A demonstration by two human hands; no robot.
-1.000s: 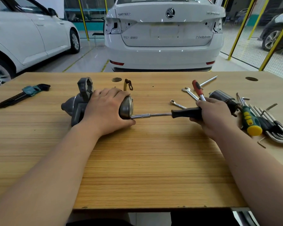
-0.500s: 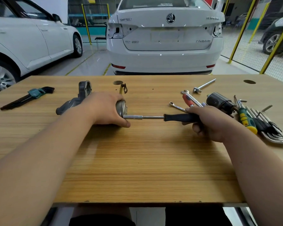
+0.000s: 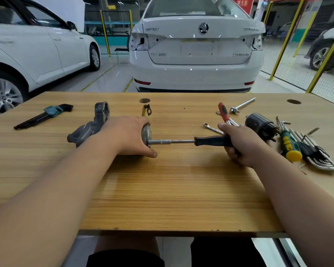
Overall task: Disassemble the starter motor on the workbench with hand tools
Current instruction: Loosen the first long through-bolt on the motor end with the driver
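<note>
Unchanged from the previous frame, the left hand (image 3: 129,135) is still clamping the starter motor (image 3: 86,131) on the table (image 3: 172,189), and the right hand (image 3: 241,144) is gripping the socket driver (image 3: 210,141) against the end cap (image 3: 146,132). The palm is hiding the motor's body.

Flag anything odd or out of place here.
Nothing wrong on the workbench: left hand holds the starter motor, right hand grips the nut driver seated on its end cap. Only oddity: the white car behind has both tail lights missing, sockets bare.
</note>
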